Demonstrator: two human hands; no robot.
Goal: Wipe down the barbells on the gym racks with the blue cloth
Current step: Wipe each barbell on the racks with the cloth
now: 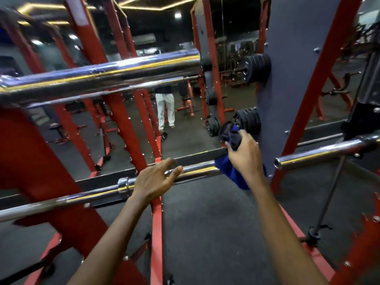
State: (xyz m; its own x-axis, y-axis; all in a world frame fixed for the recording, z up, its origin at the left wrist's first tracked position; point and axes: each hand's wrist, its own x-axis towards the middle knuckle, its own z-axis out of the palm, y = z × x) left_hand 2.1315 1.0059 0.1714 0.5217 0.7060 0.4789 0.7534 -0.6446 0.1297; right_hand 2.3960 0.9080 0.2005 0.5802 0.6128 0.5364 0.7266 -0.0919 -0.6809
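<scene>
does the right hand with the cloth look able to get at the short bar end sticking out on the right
Probably yes: the right hand, holding the blue cloth, sits just left of that chrome bar end, with nothing visible between them.

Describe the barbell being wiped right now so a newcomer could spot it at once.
Find the big mirror; along its bottom edge runs a low chrome barbell. Unlike the thick bar at head height, this one has the left hand on it and the blue cloth gripped around it.

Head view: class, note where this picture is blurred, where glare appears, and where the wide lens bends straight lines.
Head view: the upper bar close to the camera is smeared by blur and streaked with glare; the lower bar, the left hand and the right hand on the blue cloth are fairly sharp; red posts lean and bow toward the edges.
</scene>
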